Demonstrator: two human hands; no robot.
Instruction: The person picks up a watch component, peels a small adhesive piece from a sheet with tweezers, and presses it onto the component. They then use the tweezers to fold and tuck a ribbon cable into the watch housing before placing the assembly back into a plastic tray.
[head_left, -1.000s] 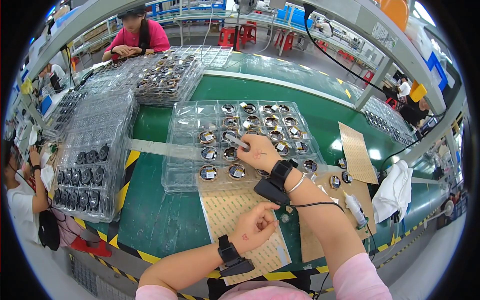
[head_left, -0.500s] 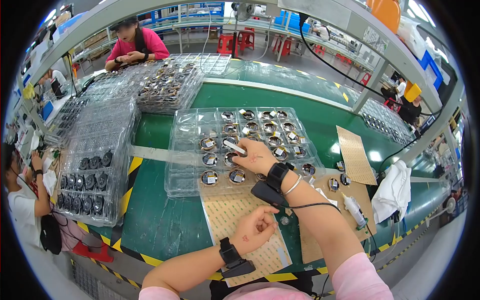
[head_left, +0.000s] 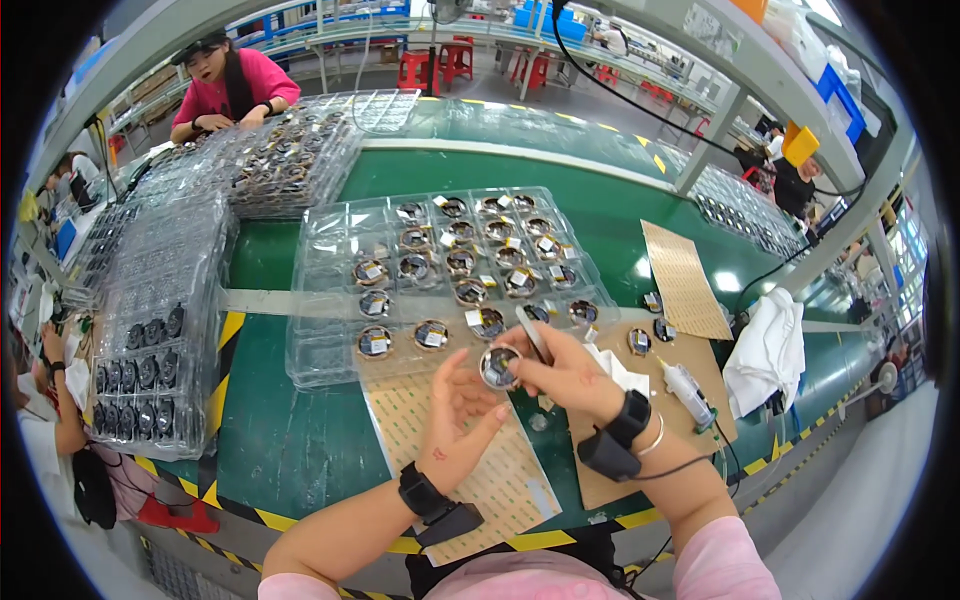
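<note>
Between my hands is a round watch part [head_left: 498,367] with a dark inside and a pale rim, pinched by my right hand [head_left: 565,375]. The same hand also keeps a slim whitish pen-like tool [head_left: 533,335] pointing up. My left hand [head_left: 455,410] comes up beside the part, fingers apart and slightly curled; whether its fingertips touch the part I cannot tell. Just beyond sits a clear plastic tray [head_left: 325,290] with many similar round parts in its pockets. Below my hands lies a tan sheet [head_left: 480,480] of small printed adhesive pieces.
To the right, a brown board [head_left: 600,450] bears a glue bottle [head_left: 688,393], beside another tan sheet [head_left: 685,285] and a white cloth [head_left: 768,355]. Tray stacks [head_left: 160,250] with black watch cases stand left. Across the bench a person in pink [head_left: 235,90] handles trays.
My right hand has drawn back from the tray toward me with a round part and the tool. My left hand has risen beside it and spread its fingers. The view has shifted.
</note>
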